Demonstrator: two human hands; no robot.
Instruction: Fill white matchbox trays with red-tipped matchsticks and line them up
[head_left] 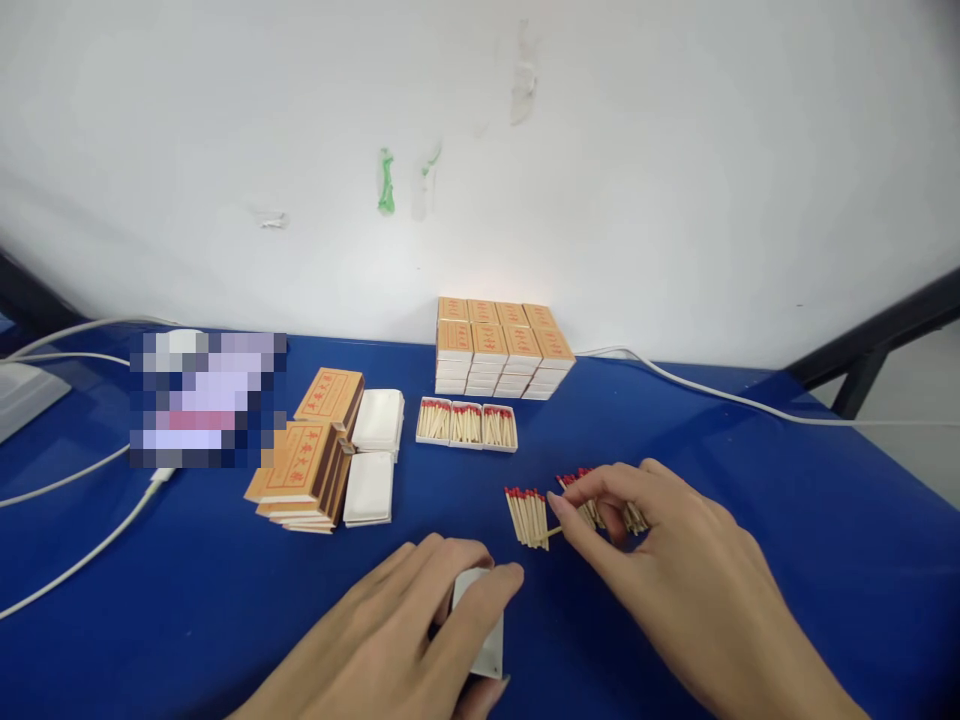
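Observation:
My left hand [420, 620] is closed around a small white matchbox tray [491, 645] near the front of the table; the tray's inside is hidden from me. To its right, my right hand [660, 560] pinches a matchstick [553, 532] between thumb and index finger. That stick lies at the edge of a small pile of red-tipped matches [527, 515]. A second pile of matches [589, 510] is partly covered by the right fingers. Beyond the hands, three white trays filled with matches [466, 425] sit side by side.
A block of stacked matchboxes [491, 345] stands against the white wall [637, 200]. At left are stacked matchbox sleeves [300, 465] beside white trays [369, 487]. A blurred-out device [217, 390] and white cables [97, 575] lie farther left; another cable [712, 400] crosses the right.

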